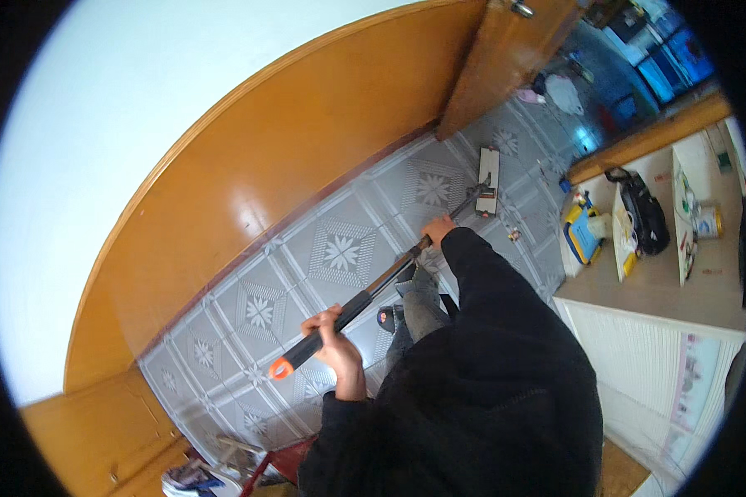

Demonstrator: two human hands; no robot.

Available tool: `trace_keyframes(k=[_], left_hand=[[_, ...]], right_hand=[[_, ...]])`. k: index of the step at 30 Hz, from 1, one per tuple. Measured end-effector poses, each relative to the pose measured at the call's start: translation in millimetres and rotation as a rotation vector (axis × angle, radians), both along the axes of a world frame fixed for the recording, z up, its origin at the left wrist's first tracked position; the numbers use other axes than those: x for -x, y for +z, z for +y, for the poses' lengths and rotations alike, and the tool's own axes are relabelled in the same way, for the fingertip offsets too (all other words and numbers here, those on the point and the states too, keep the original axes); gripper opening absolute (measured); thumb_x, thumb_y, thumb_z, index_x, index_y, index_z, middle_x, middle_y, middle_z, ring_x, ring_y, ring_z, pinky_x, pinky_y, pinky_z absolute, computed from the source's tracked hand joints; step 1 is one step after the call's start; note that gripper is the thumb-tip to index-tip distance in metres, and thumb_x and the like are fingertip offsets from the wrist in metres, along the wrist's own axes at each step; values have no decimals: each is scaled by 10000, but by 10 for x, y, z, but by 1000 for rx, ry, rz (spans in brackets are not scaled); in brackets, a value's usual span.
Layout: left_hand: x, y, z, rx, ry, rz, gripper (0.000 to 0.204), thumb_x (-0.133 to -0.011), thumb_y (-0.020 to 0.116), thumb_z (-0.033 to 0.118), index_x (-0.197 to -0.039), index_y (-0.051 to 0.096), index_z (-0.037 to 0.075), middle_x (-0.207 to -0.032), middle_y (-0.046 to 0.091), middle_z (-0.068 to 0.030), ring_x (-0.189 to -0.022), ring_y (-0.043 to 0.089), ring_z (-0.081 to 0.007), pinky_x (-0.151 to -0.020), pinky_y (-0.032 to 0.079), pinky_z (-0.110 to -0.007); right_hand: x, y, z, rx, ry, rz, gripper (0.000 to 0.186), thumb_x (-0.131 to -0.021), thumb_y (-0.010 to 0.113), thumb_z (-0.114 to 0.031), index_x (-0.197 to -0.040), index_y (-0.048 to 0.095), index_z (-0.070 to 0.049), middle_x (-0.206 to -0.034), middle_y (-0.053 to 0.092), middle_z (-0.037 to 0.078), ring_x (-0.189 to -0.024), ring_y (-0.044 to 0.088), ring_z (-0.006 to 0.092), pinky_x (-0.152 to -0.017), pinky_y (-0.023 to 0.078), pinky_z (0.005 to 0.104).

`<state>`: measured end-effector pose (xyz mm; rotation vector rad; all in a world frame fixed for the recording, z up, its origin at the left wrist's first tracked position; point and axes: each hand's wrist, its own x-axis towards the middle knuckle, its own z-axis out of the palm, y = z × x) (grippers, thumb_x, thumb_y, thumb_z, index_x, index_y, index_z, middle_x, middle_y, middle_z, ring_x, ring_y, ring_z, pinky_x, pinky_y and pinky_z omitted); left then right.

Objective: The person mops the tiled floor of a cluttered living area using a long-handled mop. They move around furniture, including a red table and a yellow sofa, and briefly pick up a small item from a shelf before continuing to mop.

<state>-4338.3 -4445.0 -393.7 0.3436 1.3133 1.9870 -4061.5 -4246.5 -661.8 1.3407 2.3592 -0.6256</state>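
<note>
A long-handled flat mop slants across the middle, its dark grip [354, 310] ending in an orange tip with a hole. My left hand [336, 341] is closed around the grip just above that tip. Farther along the pole, my right hand [438, 229] is wrapped around the shaft. The pole runs on to a white, board-like mop head [489, 184] on the patterned grey tile floor [341, 251]. How the head's underside meets the floor is hidden. My black sleeves cover both arms, and a shoe shows below the pole.
Wood panelling [282, 141] lines the wall on the left, up to an open wooden door [506, 62]. A shelf unit [646, 311] on the right holds a black bag [641, 211] and small items. Beyond the doorway lies a pale plastic bag [564, 95]. A red chair [286, 464] stands at lower left.
</note>
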Motion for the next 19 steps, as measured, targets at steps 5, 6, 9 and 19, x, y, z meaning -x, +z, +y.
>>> trace_keyframes(k=[5, 6, 9, 19], left_hand=[[196, 733, 315, -29, 40, 239, 144, -797, 583, 104, -792, 443, 73, -662, 503, -59, -687, 537, -186, -757, 462, -362], [232, 908, 433, -74, 85, 298, 135, -783, 562, 130, -774, 445, 64, -643, 499, -57, -646, 509, -168, -725, 448, -317], [389, 1444, 746, -146, 249, 452, 183, -762, 548, 122, -726, 370, 103, -583, 389, -14, -583, 423, -130, -618, 361, -275], [-496, 2242, 2522, -531, -263, 423, 192, -767, 541, 72, -726, 360, 121, -539, 318, 17, -485, 327, -84, -551, 298, -248]], right_hand=[[75, 1166, 23, -57, -17, 320, 214, -609, 695, -203, -819, 682, -163, -812, 641, 73, -926, 564, 292, -816, 386, 470], [127, 1249, 15, -60, -28, 369, 226, -599, 668, -176, -824, 682, -171, -812, 647, 71, -948, 568, 288, -837, 387, 486], [397, 1820, 83, -93, -18, 519, 180, -585, 655, -176, -762, 656, -149, -706, 624, 83, -835, 590, 319, -684, 443, 484], [-376, 2046, 147, -124, -606, 706, 119, -567, 645, -132, -682, 616, -142, -721, 598, 41, -881, 515, 255, -685, 323, 434]])
